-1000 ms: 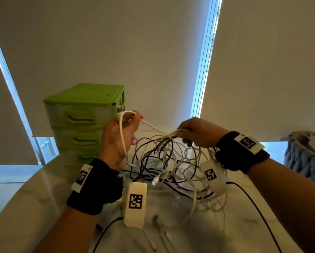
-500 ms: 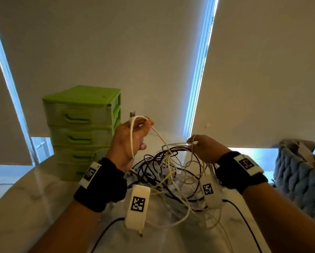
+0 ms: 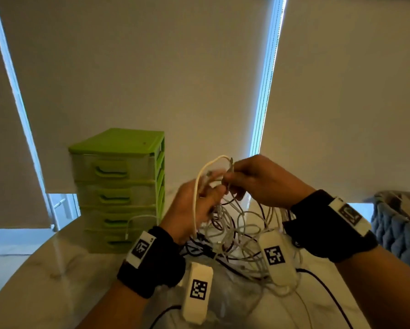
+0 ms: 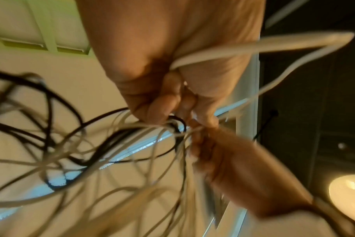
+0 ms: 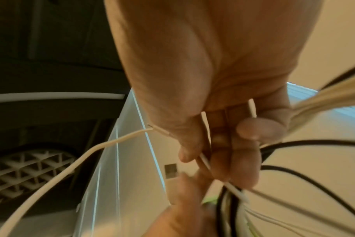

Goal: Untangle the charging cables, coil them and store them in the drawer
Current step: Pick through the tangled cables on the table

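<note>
my right hand (image 3: 261, 180) pinches a white cable's (image 3: 200, 176) plug end, tip upward | my left hand (image 3: 189, 207) grips that cable, looping upright over it | cable tangle (image 3: 237, 231) hangs below, above the marble table (image 3: 45, 276) | green drawer unit (image 3: 117, 188) at left, drawers closed

The left hand (image 3: 192, 207) and right hand (image 3: 258, 181) meet fingertip to fingertip, both pinching a white cable (image 3: 199, 181) looping above them; the cable tangle (image 3: 242, 231) hangs below, a green drawer unit (image 3: 118, 186) left of the left hand.
</note>
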